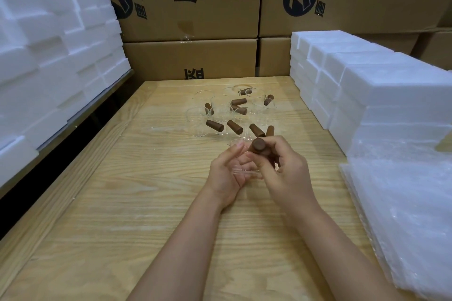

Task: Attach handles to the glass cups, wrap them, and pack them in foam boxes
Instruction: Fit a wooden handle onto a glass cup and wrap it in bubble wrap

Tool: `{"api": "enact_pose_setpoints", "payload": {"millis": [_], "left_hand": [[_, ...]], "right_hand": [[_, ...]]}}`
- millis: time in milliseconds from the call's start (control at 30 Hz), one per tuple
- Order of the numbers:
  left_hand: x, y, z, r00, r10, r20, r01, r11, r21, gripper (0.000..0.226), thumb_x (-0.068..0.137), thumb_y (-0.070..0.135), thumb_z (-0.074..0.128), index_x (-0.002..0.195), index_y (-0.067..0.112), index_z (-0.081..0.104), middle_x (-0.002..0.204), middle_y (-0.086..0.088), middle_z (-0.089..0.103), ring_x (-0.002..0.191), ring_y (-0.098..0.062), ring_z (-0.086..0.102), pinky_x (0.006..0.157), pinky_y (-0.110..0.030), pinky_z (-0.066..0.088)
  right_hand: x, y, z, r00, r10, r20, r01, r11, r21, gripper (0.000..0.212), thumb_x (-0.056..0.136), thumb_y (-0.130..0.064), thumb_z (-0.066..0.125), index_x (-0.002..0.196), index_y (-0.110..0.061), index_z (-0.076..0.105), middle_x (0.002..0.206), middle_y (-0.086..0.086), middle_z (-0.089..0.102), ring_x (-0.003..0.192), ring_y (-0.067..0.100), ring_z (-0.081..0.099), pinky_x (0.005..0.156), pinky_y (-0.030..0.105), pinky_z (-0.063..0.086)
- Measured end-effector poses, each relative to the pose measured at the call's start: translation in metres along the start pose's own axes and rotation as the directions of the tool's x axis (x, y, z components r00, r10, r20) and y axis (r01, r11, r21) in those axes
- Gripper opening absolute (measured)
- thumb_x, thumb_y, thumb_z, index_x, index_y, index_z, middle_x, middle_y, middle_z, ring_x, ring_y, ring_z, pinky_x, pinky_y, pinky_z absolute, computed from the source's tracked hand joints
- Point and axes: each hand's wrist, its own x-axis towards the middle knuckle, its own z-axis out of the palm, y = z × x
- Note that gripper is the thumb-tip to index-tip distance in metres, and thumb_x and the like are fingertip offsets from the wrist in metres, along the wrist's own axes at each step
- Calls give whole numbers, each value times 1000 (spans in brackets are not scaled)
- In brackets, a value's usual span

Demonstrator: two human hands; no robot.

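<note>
— Mid-bench, what's held?
— Brown handle (259,145) pinched in the right grip (286,168); glass cup (244,167) cradled in the left grip (226,173).
— Around?
— Spare cups (221,115) just beyond; foam boxes (367,95) both sides, bubble wrap (403,215) right; bench (122,178) wood shows toward the left edge.

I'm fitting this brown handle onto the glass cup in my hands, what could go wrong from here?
The glass cup sits in the left hand's curled fingers while the right hand grips the handle; too much force might crack it or let it slip onto the table.
The other cups stand crowded just beyond the hands, so a jerk forward could knock them together.
</note>
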Motion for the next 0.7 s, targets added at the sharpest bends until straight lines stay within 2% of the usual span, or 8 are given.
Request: {"api": "enact_pose_setpoints", "payload": {"millis": [133,200,267,300,367,467,600,700], "left_hand": [[1,-1,-3,996,72,-55,-71,997,29,36,80,35,55,97,7,69,88,-12,71,80,-24,68,66,-30,55],[1,-1,-2,986,135,-101,-129,989,72,41,74,34,66,100,2,66,89,-11,70,84,-27,67,74,-37,54],[-1,0,0,970,184,-161,-160,976,149,65,63,39,74,110,-3,60,85,-8,71,91,-27,65,87,-47,49],[-3,0,1,963,207,-171,-175,967,183,75,60,40,75,116,-6,56,84,-5,72,93,-22,66,90,-46,49],[-4,0,1,950,263,-169,-222,948,227,77,66,32,76,125,-9,50,90,-4,73,91,-8,68,84,-30,54],[-5,1,0,936,315,-154,-264,922,284,57,72,18,69,125,8,52,107,-7,67,92,-10,67,78,-19,52],[-5,-5,-1,917,379,-124,-292,849,441,60,64,20,77,118,28,51,114,2,64,102,-14,65,91,-31,52],[-3,-10,0,888,451,-88,-328,758,564,68,59,20,83,116,31,47,111,3,61,104,-12,61,96,-31,48]], "right_hand": [[1,1,-3,1000,30,-4,-30,999,20,28,83,-7,70,87,-32,58,80,-23,63,73,-1,59,67,10,43],[0,3,-3,996,89,-23,-87,992,92,21,83,-12,70,87,-30,60,79,-17,64,71,2,58,67,16,46],[1,7,-2,987,157,-45,-149,977,151,16,85,-12,69,87,-26,61,78,-13,66,72,6,60,66,20,48],[2,9,-2,982,182,-56,-171,971,168,14,86,-12,67,87,-24,61,77,-13,66,72,6,60,66,20,48],[4,13,-1,972,221,-74,-202,957,208,13,88,-12,65,86,-24,61,76,-13,65,72,6,60,66,23,50],[6,20,0,954,274,-118,-235,934,268,14,90,-10,61,85,-23,61,75,-7,66,67,8,61,62,23,52],[8,34,-2,900,412,-143,-344,872,348,12,93,-6,55,88,-16,58,75,-5,66,68,10,65,59,25,55],[8,42,-2,870,471,-145,-399,847,352,16,93,-3,53,87,-17,57,79,0,63,68,7,66,57,21,52]]}}
